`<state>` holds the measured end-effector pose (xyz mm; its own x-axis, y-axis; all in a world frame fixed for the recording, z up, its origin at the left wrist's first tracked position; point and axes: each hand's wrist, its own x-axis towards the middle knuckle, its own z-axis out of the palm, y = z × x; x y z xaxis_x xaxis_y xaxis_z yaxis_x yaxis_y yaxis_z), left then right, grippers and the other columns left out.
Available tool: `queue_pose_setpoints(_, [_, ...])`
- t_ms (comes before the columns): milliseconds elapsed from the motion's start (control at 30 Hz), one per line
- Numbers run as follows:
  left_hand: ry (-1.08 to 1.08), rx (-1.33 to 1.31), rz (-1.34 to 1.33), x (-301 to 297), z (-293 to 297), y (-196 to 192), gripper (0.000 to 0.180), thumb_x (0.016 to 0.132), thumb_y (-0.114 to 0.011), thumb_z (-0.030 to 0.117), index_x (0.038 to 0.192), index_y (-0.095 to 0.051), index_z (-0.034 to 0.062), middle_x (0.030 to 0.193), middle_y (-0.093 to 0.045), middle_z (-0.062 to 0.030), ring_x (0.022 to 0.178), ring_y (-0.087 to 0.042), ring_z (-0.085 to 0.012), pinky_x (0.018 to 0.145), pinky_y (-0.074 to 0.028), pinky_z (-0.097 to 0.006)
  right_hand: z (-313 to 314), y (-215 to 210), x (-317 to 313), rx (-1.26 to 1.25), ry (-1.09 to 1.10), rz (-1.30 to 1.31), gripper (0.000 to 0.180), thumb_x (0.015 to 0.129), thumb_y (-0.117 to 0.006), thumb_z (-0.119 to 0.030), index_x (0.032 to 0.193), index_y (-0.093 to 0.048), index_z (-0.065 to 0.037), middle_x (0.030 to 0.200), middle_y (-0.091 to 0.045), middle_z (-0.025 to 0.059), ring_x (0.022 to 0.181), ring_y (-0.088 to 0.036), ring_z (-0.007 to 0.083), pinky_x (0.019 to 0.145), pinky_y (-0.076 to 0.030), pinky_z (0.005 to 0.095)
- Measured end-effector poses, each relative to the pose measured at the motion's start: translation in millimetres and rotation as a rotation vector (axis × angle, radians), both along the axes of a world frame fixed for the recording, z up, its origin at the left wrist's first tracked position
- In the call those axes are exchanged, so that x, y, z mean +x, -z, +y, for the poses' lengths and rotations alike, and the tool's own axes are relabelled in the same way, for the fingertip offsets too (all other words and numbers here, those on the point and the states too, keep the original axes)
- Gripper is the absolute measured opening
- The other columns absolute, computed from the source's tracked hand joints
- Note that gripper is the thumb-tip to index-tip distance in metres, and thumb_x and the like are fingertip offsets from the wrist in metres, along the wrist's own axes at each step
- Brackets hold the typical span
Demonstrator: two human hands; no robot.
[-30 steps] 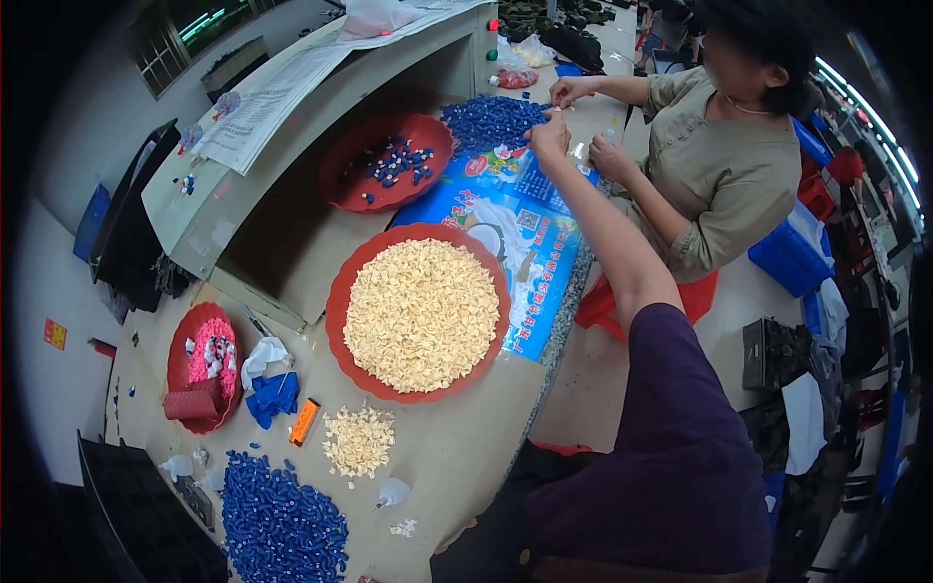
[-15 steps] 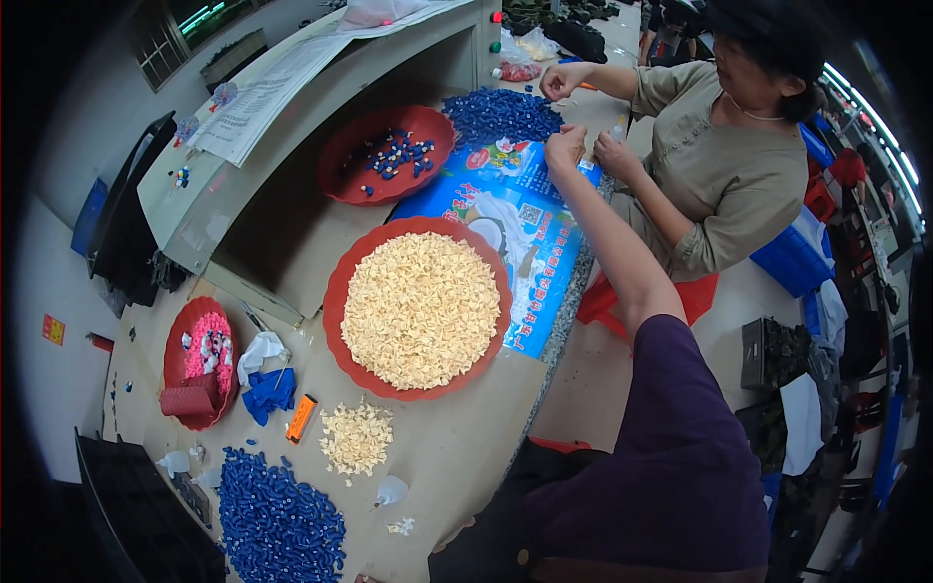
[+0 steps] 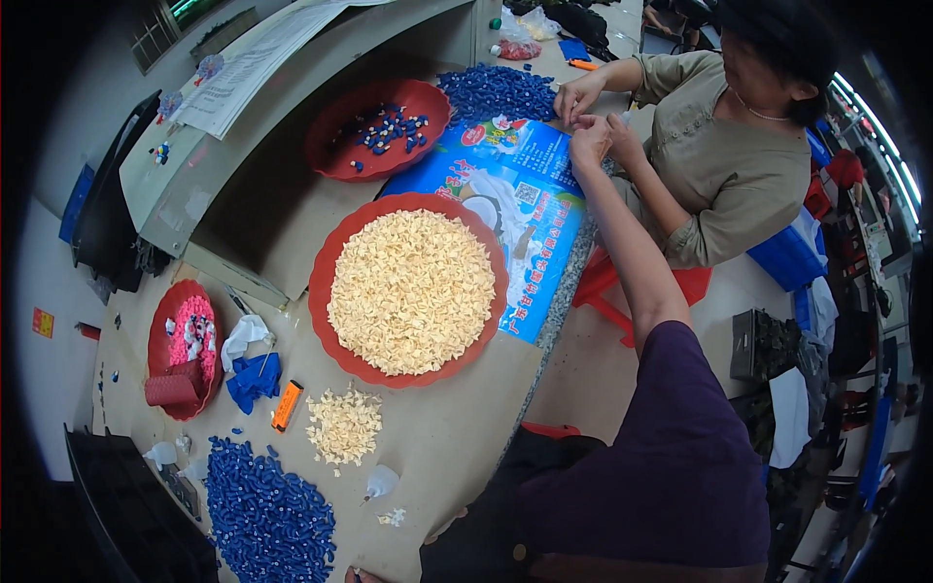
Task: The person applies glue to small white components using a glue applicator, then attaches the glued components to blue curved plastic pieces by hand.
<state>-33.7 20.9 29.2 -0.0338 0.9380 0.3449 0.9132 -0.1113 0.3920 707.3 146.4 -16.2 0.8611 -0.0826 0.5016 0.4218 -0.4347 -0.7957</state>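
My right arm, in a purple sleeve, stretches to the far right side of the table. My right hand (image 3: 590, 146) is closed in a pinch beside the co-worker's two hands (image 3: 581, 92); whatever lies between the fingers is too small to make out. Under and beside it are a blue printed sheet (image 3: 544, 209) and a heap of small blue pieces (image 3: 496, 92). Only a bit of my left hand (image 3: 360, 575) shows at the lower edge, near a second heap of blue pieces (image 3: 267, 515), its fingers mostly hidden.
A red scalloped bowl (image 3: 326, 340) holds cream-coloured bits; another red bowl (image 3: 335, 170) has blue and cream pieces. Left stands a red dish (image 3: 155, 340) with pink bits. An orange box cutter (image 3: 287, 406), a blue cloth (image 3: 255, 381) and a small squeeze bottle (image 3: 382, 481) lie nearer.
My right hand has shifted slightly right, and the co-worker's hands have come together around it. The whole view has moved a little, so the table's things sit slightly higher and further left.
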Motion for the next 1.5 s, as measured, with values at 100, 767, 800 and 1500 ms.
queue_pose_setpoints(100, [-0.015, -0.004, -0.024, 0, 0, 1, 0.014, 0.084, -0.067, 0.010, 0.093, -0.068, -0.0003, 0.073, -0.063, -0.0160, 0.064, -0.060, -0.0243, 0.059, -0.049, -0.033, -12, -1, 0, -0.033, 0.010, 0.030, 0.008, 0.078, -0.057, -0.006, 0.085, -0.060, -0.003, 0.082, -0.065, 0.0150, 0.082, -0.063, 0.0319, 0.076, -0.048, 0.0406])
queue_pose_setpoints(767, [-0.079, -0.055, -0.054, 7, -1, -6, 0.016, 0.083, -0.068, 0.014, 0.092, -0.069, 0.0007, 0.078, -0.066, -0.0175, 0.070, -0.061, -0.0304, 0.065, -0.050, -0.037, -27, -6, -26, -0.270, -0.070, 0.006, 0.010, 0.074, -0.058, -0.008, 0.077, -0.067, -0.004, 0.082, -0.066, 0.0193, 0.081, -0.064, 0.0347, 0.074, -0.049, 0.0443])
queue_pose_setpoints(800, [-0.067, -0.042, -0.001, 7, -1, -6, 0.016, 0.083, -0.068, 0.014, 0.092, -0.069, 0.0007, 0.079, -0.066, -0.0175, 0.069, -0.061, -0.0304, 0.065, -0.050, -0.037, -26, -3, -28, -0.234, -0.059, -0.017, 0.011, 0.073, -0.058, -0.008, 0.077, -0.068, -0.004, 0.081, -0.066, 0.0190, 0.080, -0.064, 0.0346, 0.074, -0.049, 0.0439])
queue_pose_setpoints(1500, [-0.014, -0.042, -0.045, -5, -3, 3, 0.014, 0.083, -0.067, 0.002, 0.095, -0.066, -0.0053, 0.079, -0.063, -0.0180, 0.072, -0.063, -0.0234, 0.065, -0.052, -0.031, -20, -18, -39, -0.911, -0.279, -0.106, 0.022, 0.080, -0.060, -0.017, 0.090, -0.062, 0.003, 0.088, -0.063, 0.0279, 0.084, -0.063, 0.0428, 0.073, -0.051, 0.0501])
